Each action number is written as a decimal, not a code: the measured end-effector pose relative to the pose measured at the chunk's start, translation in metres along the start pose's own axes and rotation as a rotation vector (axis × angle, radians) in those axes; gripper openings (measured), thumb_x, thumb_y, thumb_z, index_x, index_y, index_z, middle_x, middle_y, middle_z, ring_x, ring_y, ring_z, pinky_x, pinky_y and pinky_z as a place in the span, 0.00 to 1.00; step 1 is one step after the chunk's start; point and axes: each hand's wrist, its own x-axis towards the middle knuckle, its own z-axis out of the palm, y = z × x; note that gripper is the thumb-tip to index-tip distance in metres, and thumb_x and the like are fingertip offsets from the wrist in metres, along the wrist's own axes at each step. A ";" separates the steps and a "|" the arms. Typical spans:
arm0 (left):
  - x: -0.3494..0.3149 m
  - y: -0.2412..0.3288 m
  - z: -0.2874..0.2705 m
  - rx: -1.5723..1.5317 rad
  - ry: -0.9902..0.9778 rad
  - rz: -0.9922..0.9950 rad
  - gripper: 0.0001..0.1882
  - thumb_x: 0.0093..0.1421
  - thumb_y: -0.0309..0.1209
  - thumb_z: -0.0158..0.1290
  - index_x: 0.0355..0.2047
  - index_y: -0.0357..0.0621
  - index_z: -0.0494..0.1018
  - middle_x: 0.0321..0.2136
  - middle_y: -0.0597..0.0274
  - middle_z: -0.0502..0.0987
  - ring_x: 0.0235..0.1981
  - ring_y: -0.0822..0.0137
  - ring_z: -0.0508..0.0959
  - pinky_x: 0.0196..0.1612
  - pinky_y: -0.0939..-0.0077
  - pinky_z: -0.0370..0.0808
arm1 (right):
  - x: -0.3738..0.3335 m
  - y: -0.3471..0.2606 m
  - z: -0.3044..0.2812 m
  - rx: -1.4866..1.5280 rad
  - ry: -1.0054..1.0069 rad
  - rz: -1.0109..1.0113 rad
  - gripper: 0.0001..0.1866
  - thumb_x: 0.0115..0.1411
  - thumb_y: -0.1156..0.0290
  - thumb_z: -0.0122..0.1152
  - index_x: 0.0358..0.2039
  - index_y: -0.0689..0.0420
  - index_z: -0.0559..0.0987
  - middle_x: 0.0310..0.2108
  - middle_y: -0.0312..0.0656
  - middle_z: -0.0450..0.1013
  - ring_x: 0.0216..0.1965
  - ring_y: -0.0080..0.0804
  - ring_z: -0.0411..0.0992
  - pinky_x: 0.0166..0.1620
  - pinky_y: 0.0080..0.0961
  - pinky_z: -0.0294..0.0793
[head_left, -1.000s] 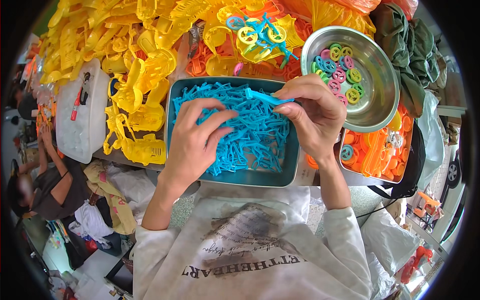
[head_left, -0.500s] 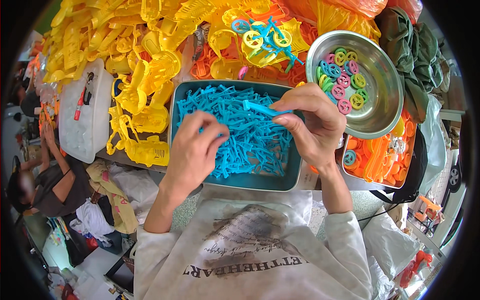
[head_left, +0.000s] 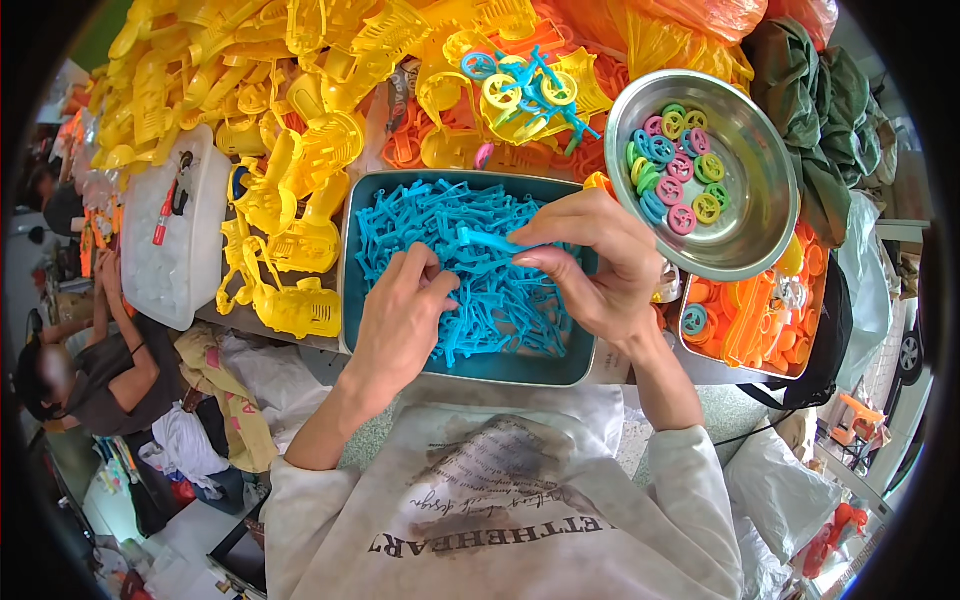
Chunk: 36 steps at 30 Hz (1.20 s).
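A rectangular metal tray point(head_left: 466, 371) in front of me holds a heap of small blue plastic parts point(head_left: 440, 210). Above its right half, my right hand point(head_left: 608, 265) pinches a longer blue plastic piece point(head_left: 482, 240) between thumb and forefinger, its free end pointing left. My left hand point(head_left: 398, 315) is over the left half of the heap, low against the parts. Its thumb and fingertips are pressed together just below the free end of that piece. Whether a small blue part sits between them is hard to make out against the heap.
A round steel bowl point(head_left: 745, 240) with colourful little wheels rests at the right, above a tray of orange parts point(head_left: 735, 320). Yellow plastic parts point(head_left: 290, 190) pile up at the left and back. Beside them lies a white tub point(head_left: 175, 260). Another person point(head_left: 115, 370) works at far left.
My right hand has moved left and down with the blue piece. My left hand, blurred before, has steadied with its fingertips brought together, nearer the piece.
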 end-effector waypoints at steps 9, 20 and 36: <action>0.001 -0.003 -0.006 -0.069 0.156 0.080 0.13 0.45 0.18 0.60 0.32 0.41 0.72 0.36 0.57 0.70 0.38 0.55 0.71 0.39 0.64 0.70 | 0.001 0.001 0.001 0.000 0.065 -0.024 0.12 0.46 0.82 0.69 0.33 0.60 0.80 0.30 0.41 0.77 0.33 0.34 0.75 0.35 0.26 0.74; 0.037 0.007 -0.025 -0.590 0.391 -0.063 0.05 0.59 0.21 0.55 0.36 0.36 0.74 0.33 0.61 0.77 0.34 0.73 0.74 0.37 0.80 0.69 | 0.000 0.002 0.000 -0.162 0.039 -0.059 0.14 0.42 0.87 0.68 0.30 0.56 0.81 0.31 0.39 0.77 0.33 0.33 0.77 0.34 0.25 0.76; 0.051 0.024 -0.021 -1.238 0.259 -0.246 0.07 0.60 0.22 0.56 0.39 0.32 0.75 0.35 0.58 0.79 0.36 0.73 0.79 0.39 0.80 0.79 | -0.004 0.011 -0.001 -0.167 -0.094 -0.065 0.12 0.47 0.80 0.67 0.34 0.57 0.80 0.34 0.39 0.77 0.33 0.35 0.76 0.34 0.28 0.77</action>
